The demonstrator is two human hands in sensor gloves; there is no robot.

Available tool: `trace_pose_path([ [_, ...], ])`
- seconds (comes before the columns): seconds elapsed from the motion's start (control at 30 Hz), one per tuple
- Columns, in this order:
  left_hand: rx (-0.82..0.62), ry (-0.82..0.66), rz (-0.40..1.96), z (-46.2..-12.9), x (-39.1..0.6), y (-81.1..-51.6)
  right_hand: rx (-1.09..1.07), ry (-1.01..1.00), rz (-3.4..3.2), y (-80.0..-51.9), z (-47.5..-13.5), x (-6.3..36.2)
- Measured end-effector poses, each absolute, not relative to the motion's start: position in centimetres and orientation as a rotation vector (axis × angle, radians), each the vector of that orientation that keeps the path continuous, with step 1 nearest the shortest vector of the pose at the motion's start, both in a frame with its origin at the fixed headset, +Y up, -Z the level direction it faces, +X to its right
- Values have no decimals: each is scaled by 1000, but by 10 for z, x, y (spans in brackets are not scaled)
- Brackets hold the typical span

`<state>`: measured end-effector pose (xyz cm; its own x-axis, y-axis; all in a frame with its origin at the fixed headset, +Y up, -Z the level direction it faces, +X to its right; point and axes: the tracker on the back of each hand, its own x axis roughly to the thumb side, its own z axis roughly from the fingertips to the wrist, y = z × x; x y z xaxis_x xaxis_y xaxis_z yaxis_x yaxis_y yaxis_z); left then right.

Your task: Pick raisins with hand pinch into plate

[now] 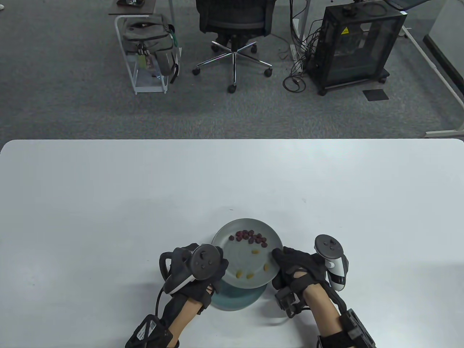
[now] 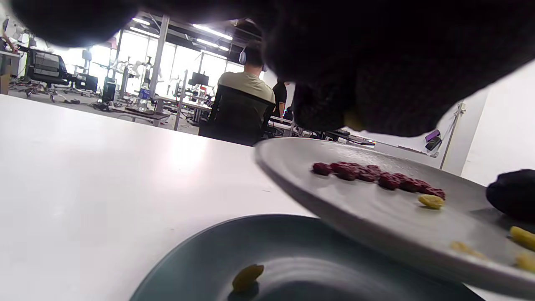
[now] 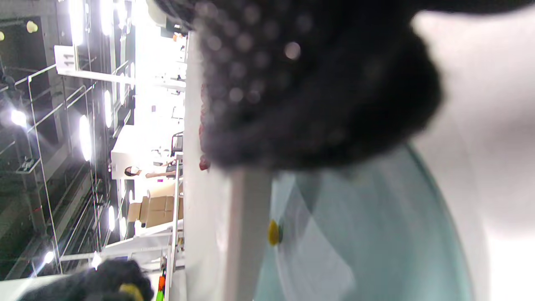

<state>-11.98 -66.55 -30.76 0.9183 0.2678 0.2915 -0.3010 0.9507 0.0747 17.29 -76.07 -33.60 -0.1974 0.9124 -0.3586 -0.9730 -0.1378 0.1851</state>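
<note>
A grey plate [image 1: 235,257] carries a row of dark red raisins [image 1: 252,237] and a few yellow raisins [image 1: 256,250]. It is held raised and tilted over a teal plate [image 1: 235,301]. My right hand [image 1: 279,259] grips the grey plate's right rim. My left hand [image 1: 219,270] is at its left rim, and its fingertips [image 2: 334,113] pinch a small yellow raisin [image 2: 353,120] above the plates. One yellow raisin [image 2: 247,276] lies on the teal plate [image 2: 292,259]; it also shows in the right wrist view [image 3: 273,232].
The white table [image 1: 108,217] stretches wide on all sides of the plates. A tiny dark speck [image 1: 231,209] lies just beyond the grey plate. An office chair [image 1: 233,32] and a black cabinet [image 1: 355,43] stand on the floor past the far edge.
</note>
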Motion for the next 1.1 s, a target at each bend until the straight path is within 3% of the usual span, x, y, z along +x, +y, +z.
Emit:
trace_pose_path([
  [0.43,-35,-261,237,-323,-126,-687,-282,339,1645,-760,-342,210],
  [0.73,-266,-395,83,-323,-103,-710,-295,321,1626,-760,-343,218],
  [1.1,-344,-435,5,-325,-93,-731,-308,325,1624,-760,-344,219],
])
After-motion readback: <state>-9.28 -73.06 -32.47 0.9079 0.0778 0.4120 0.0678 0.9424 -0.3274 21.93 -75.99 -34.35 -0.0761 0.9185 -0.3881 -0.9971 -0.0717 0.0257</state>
